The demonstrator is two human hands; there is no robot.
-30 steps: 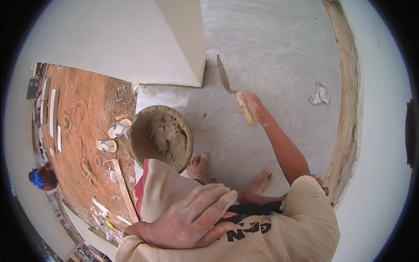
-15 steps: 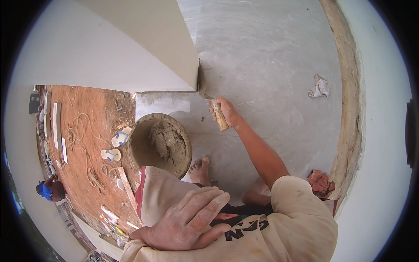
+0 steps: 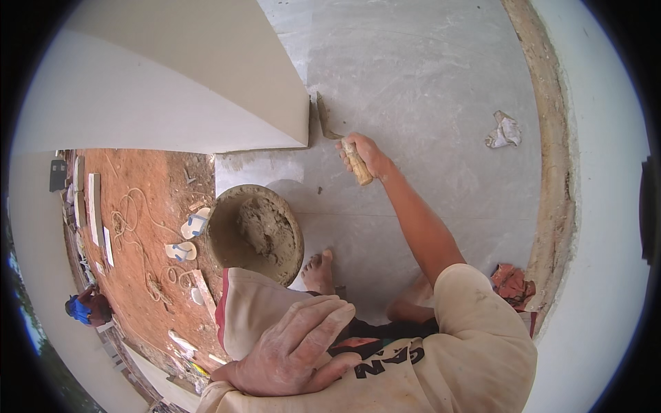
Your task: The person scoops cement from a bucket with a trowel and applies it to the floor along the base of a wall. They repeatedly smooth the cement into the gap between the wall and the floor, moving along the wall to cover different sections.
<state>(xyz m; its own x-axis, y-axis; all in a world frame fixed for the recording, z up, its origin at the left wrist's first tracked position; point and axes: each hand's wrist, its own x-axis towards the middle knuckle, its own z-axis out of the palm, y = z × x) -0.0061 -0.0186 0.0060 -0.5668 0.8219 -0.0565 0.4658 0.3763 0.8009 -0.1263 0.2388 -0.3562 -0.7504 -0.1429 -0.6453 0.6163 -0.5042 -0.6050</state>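
Grasped by the wooden handle (image 3: 359,168) in my right hand (image 3: 372,155) is a trowel, its muddy blade (image 3: 323,115) beside the bottom corner of the white pillar (image 3: 200,89), on the grey floor (image 3: 420,138). Below the pillar stands a round tub (image 3: 224,244), with wet grey mortar (image 3: 261,227) inside. My left hand (image 3: 296,347) rests over my beige clothing near the lower edge, fingers extended loosely, holding nothing.
At left, red soil holds rope (image 3: 127,224), planks (image 3: 95,210) and sandals (image 3: 180,251); a co-worker (image 3: 89,308) in blue crouches beyond. A white crumpled scrap (image 3: 504,131) and reddish crumpled item (image 3: 513,288) lie right, near a wall (image 3: 599,206).
The trowel in my right hand moved left and down to the pillar's corner, then slightly upward. My left hand stays in place. The view has shifted a little.
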